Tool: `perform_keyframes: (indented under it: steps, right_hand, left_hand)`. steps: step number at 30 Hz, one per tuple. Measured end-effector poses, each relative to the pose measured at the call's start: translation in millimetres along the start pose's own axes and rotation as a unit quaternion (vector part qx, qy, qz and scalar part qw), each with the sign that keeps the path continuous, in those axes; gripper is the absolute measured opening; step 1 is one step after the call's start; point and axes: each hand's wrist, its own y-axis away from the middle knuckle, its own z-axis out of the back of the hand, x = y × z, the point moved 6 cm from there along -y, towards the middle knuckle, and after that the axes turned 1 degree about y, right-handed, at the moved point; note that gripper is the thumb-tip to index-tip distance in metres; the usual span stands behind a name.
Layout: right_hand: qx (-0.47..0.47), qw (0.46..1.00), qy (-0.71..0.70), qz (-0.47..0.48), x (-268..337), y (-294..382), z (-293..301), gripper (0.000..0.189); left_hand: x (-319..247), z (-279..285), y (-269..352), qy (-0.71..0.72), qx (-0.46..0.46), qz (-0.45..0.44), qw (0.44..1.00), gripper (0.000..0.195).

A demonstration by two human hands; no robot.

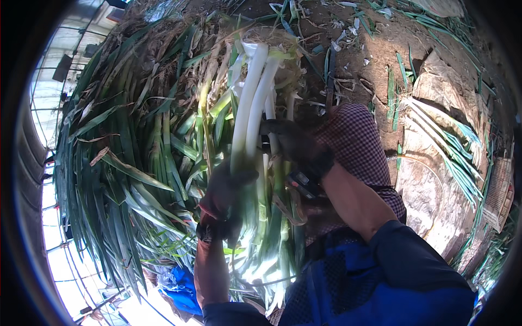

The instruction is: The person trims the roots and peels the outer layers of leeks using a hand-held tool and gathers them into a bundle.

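Note:
Two large green onions with thick white stalks stand out in the middle, their root ends towards the top. Dark-gloved, my left hand is closed round their green part, just below the white. My right hand, also in a dark glove and blurred, is beside the stalks on their right; its fingers reach towards a thinner stalk, and whether they grip it I cannot tell. A small dark device sits by the right wrist. Under and left of my hands lies a big heap of untrimmed green onions with dry outer leaves.
A small bunch of green onions lies on a pale sheet at the right. Leaf scraps are scattered over the bare soil. My knee in checked cloth is next to the heap. A blue plastic bag lies at lower left.

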Motion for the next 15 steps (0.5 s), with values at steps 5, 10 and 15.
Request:
perform_keyframes:
  steps: [5,10,15]
  right_hand:
    - [0.033,0.994,-0.099,0.014,13.4,19.8,-13.7,0.041]
    - [0.035,0.963,0.231,0.131,35.8,18.5,-40.0,0.046]
    - [0.092,0.910,0.386,0.120,38.4,28.5,-76.3,0.060]
  left_hand:
    - [11.5,11.9,7.9,0.041,-0.002,-0.027,0.999,0.033]
    - [13.4,17.2,2.1,0.037,-0.071,0.022,0.997,0.050]
    - [-35.3,-0.6,11.1,0.093,0.009,-0.129,0.987,0.070]
